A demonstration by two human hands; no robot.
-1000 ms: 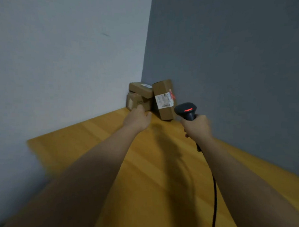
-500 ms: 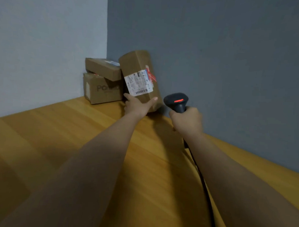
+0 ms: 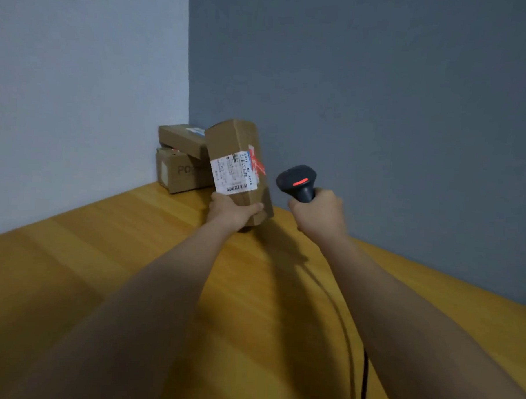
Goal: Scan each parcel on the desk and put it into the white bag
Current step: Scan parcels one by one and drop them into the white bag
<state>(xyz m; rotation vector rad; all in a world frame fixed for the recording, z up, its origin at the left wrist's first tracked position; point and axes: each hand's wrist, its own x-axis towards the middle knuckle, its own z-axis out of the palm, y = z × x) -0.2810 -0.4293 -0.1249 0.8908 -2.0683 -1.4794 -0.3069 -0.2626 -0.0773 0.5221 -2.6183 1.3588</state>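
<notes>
Left hand (image 3: 232,211): grips the bottom end of the tall parcel (image 3: 236,156), thumb on the labelled face, fingers wrapped round its right edge.
Tall parcel: brown cardboard, upright and tilted a little to the left, in front of the grey wall (image 3: 380,114). Its lower end sits behind the hand, so whether it touches the desk (image 3: 132,269) is hard to tell.
Label (image 3: 233,175): white, on the near face, barcode along its lower edge; a red-and-white sticker just right of it.
Right hand (image 3: 318,212): fingers curled tight round the handle of the scanner (image 3: 298,181).
Scanner: black, head up with a red strip lit on it, just right of the tall parcel and apart from it.
Cable (image 3: 364,369): black, runs from under the right forearm toward the near edge.
Other parcels: flat box (image 3: 181,138) lies on top of a lower box (image 3: 181,173) in the corner, just behind and left of the held one.
Desk: yellow wood, meeting the white wall (image 3: 80,85) on the left.
</notes>
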